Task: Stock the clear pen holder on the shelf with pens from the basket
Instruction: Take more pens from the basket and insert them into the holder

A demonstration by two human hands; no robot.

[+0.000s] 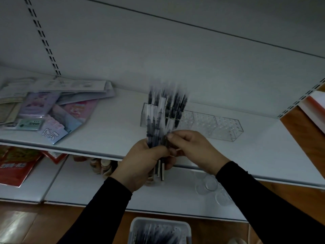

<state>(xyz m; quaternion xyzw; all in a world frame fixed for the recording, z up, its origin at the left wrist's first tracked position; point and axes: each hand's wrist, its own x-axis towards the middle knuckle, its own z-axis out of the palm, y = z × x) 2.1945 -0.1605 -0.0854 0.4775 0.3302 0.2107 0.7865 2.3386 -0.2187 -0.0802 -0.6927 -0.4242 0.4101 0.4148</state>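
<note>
My left hand (144,162) is shut on a bundle of pens (162,117) with clear barrels and dark caps, held upright in front of the shelf. My right hand (191,148) pinches one pen at the right side of the bundle. Behind the pens, on the white shelf (109,134), lies the clear pen holder (218,126), a long box with several compartments; its left end is hidden by the pens. The white basket (140,224) with more pens stands at the bottom edge of the view. The pen tops are blurred.
A pile of stationery packets (44,110) covers the shelf's left part. The shelf below carries red packets (15,166), small jars (102,167) and clear round lids (209,184). A slotted upright (44,37) runs up the back panel. Another shelf unit (311,104) stands at the right.
</note>
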